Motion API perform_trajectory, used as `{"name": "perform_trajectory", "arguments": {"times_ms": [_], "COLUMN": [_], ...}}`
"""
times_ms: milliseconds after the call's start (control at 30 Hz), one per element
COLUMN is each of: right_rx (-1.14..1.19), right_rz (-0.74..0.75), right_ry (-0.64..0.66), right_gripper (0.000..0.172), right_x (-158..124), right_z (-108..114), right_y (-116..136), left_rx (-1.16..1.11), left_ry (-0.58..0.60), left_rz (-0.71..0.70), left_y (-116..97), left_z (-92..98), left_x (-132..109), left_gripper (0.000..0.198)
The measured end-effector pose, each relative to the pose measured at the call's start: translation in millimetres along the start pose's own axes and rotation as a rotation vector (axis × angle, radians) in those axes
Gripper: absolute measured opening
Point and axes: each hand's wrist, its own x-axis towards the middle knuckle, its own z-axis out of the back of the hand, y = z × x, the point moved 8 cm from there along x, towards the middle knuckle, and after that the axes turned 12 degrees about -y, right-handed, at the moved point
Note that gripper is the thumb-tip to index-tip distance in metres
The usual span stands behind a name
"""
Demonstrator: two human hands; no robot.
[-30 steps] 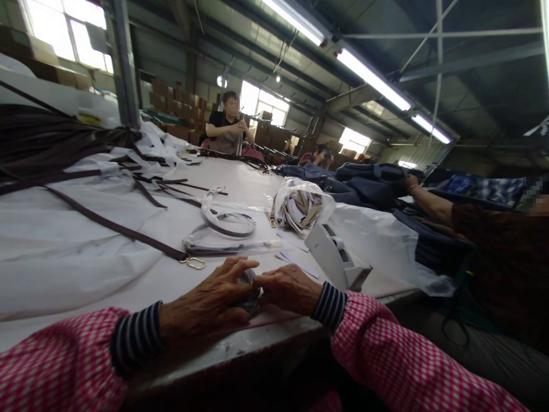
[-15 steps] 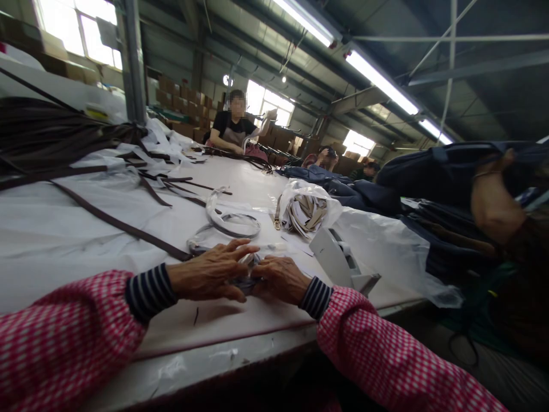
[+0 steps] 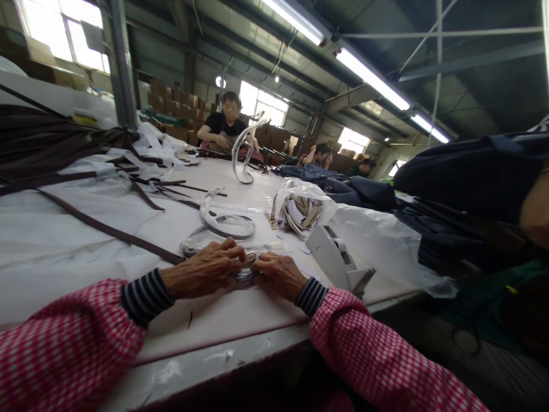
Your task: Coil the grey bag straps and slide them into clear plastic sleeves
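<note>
My left hand (image 3: pixel 210 267) is closed, its fingers bent onto the left side of a small plastic-wrapped bundle (image 3: pixel 246 276), apparently a coiled belt. From the other side my right hand (image 3: pixel 278 274) grips the same bundle with curled fingers. The fingers cover much of it, and its wrapping shines. Just beyond my hands lies a coiled belt in a clear sleeve (image 3: pixel 235 226), one end of the plastic standing up in a loop. A dark brown strap (image 3: pixel 111 230) runs across the table to near my left hand.
A grey tape dispenser (image 3: pixel 330 254) stands right of my right hand. Behind it, a clear bag (image 3: pixel 302 212) holds paper strips, a buckled strap beside it. Dark straps (image 3: pixel 55 140) pile up at left, navy cloth goods (image 3: pixel 472 177) at right. A co-worker (image 3: pixel 227 129) sits across the table.
My left hand's fingers, spread before, have closed onto the bundle. A sleeved, looped strip now shows in front of the co-worker across. The arm at the right has moved mostly out of view.
</note>
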Motion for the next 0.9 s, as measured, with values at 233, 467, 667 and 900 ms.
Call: {"name": "perform_trajectory", "arguments": {"times_ms": [233, 467, 667, 900], "right_rx": [-0.044, -0.017, 0.207, -0.020], "right_rz": [-0.082, -0.008, -0.089, -0.482], "right_ry": [-0.087, -0.163, -0.162, -0.045], "right_gripper": [0.012, 0.011, 0.016, 0.022], "right_x": [-8, -17, -15, -15], "right_z": [1, 7, 7, 14], "right_y": [8, 10, 0, -120], "left_rx": [0.096, -0.061, 0.043, -0.154], "left_ry": [-0.046, -0.021, -0.006, -0.121], "left_rz": [0.116, 0.083, 0.166, 0.250], "left_y": [-6, 4, -5, -2], "left_z": [-20.0, -14.2, -31.2, -12.0], "left_x": [4, -8, 6, 1], "left_gripper": [0.012, 0.017, 0.016, 0.028]}}
